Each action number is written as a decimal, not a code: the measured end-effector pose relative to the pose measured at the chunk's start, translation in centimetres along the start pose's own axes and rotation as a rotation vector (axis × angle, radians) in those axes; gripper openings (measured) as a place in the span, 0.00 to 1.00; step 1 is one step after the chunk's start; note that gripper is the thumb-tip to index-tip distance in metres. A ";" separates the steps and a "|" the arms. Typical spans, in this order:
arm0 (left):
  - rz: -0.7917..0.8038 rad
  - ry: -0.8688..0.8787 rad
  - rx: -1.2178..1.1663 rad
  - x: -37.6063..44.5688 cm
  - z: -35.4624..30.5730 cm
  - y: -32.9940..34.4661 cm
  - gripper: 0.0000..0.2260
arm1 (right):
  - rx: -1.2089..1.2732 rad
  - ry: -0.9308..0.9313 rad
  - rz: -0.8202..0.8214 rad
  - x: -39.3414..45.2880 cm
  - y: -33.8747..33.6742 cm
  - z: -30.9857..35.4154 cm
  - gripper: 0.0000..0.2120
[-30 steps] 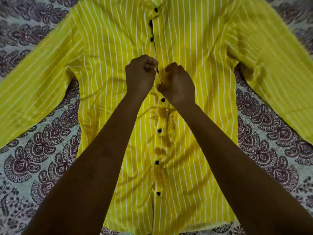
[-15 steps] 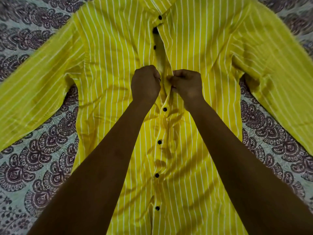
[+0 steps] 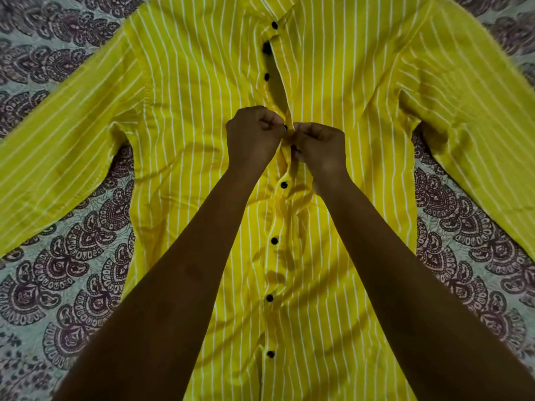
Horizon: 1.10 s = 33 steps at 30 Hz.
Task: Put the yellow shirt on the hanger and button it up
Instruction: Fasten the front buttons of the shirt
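While both hands work the placket at frame centre, the yellow shirt (image 3: pixel 202 117) lies flat, front up, on a paisley bedspread (image 3: pixel 66 279), sleeves spread to upper left and upper right. Hanger: not visible, can't tell if it's inside.

Left hand (image 3: pixel 253 137) is fisted, pinching the button-side edge. Right hand (image 3: pixel 321 149) is fisted, pinching the buttonhole-side edge. The two are nearly touching, with a button (image 3: pixel 285 128) just showing between them at the left hand's fingertips.

Change over the last second: the hands started slightly apart with the edges loose, then closed in on the same spot. Now the two fabric edges are pressed together and the button is at the hole. The view also slid down the shirt a bit, so more collar shows at the top.

State of the row: four black buttons below the hands look fastened, and the placket lies shut there. Above the hands the front still gapes open up to the collar, with at least two buttons (image 3: pixel 266 77) exposed on the left edge.

Judgement: mid-push on the fifth button, not clearly through yet. Roughly two-thirds done on buttoning, with the upper chest and collar left.
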<state>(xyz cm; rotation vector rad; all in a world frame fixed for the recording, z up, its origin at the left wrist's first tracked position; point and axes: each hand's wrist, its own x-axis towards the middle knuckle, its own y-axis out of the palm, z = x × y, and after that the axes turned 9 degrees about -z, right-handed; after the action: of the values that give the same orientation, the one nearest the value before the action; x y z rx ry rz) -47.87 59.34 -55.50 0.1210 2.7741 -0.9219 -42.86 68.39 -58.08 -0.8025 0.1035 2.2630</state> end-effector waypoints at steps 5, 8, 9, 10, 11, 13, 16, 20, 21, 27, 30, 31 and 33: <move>-0.027 -0.033 -0.005 0.1 0.1 0.1 0.01 | 0.027 -0.041 -0.020 -0.4 0.2 -0.2 0.08; -0.029 -0.057 -0.011 0.1 -0.1 0.0 0.02 | 0.059 -0.063 -0.036 -0.9 0.3 -0.4 0.08; -0.031 -0.062 -0.016 0.1 -0.1 -0.1 0.02 | 0.072 -0.063 -0.027 -1.0 0.4 -0.4 0.09; -0.033 -0.067 -0.016 0.1 -0.2 -0.1 0.02 | 0.081 -0.063 -0.015 -1.2 0.4 -0.4 0.10; -0.035 -0.068 -0.013 0.1 -0.1 -0.1 0.03 | 0.090 -0.066 -0.001 -1.2 0.3 -0.3 0.10; -0.026 -0.068 -0.010 0.1 0.0 -0.3 0.04 | 0.115 -0.057 0.027 -1.1 0.3 -0.2 0.09; 0.005 -0.104 -0.062 0.0 0.3 -0.4 0.07 | 0.104 -0.056 0.057 -0.7 0.2 -0.2 0.09; 0.024 -0.223 -0.155 0.0 0.9 -0.2 0.08 | 0.008 -0.141 0.047 -0.3 0.3 -0.8 0.07; 0.029 -0.245 -0.167 0.0 1.0 -0.2 0.05 | -0.008 -0.169 0.039 -0.3 0.4 -1.0 0.07; 0.020 -0.299 -0.159 0.3 0.8 0.1 0.04 | -0.079 -0.294 -0.060 -0.4 1.2 -1.9 0.06; 0.064 -0.384 -0.208 0.5 0.6 -0.1 0.06 | -0.076 -0.318 -0.083 -0.6 1.5 -2.0 0.05; 0.083 -0.392 -0.216 0.6 0.7 -0.1 0.06 | -0.073 -0.323 -0.084 -0.6 1.4 -2.1 0.05; 0.087 -0.370 -0.199 0.5 0.8 -0.1 0.03 | -0.072 -0.342 -0.080 -0.7 1.4 -2.2 0.05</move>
<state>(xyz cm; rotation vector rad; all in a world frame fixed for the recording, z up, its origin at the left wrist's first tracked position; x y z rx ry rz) -48.23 58.79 -56.17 0.0334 2.4750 -0.5741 -42.25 66.34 -59.66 -0.4377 -0.1674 2.3025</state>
